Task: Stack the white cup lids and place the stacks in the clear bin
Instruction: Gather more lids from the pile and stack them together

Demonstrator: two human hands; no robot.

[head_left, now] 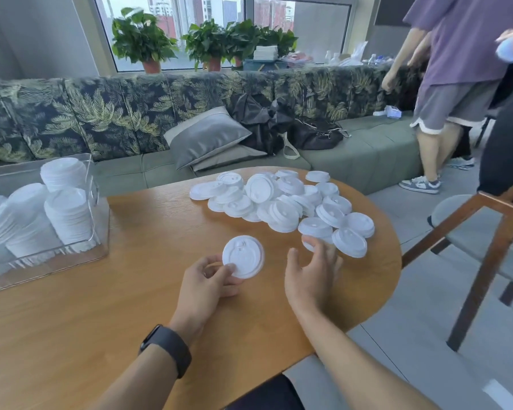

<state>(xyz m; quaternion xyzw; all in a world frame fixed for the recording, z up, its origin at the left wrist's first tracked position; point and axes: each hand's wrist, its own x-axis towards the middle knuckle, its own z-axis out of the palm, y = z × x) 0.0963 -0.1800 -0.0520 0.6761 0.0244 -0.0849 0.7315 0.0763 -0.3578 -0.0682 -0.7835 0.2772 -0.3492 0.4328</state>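
The left hand (203,281) pinches one white lid (243,256) above the surface (131,306), the right hand (311,276) reaches open-fingered toward roughly thirty loose lids (282,199), and several stacks (67,214) fill the clear bin (100,232).

Bright daylight thru window (219,31); soft shadows, wide-angle bend at edges, motion blur far right.

The clear bin (71,253) is cut off by the left edge, so its leftmost lid stacks (0,223) are only partly seen. The fingertips of the right hand (311,276) are blurred. A standing person (456,69) is cropped above the shoulders.
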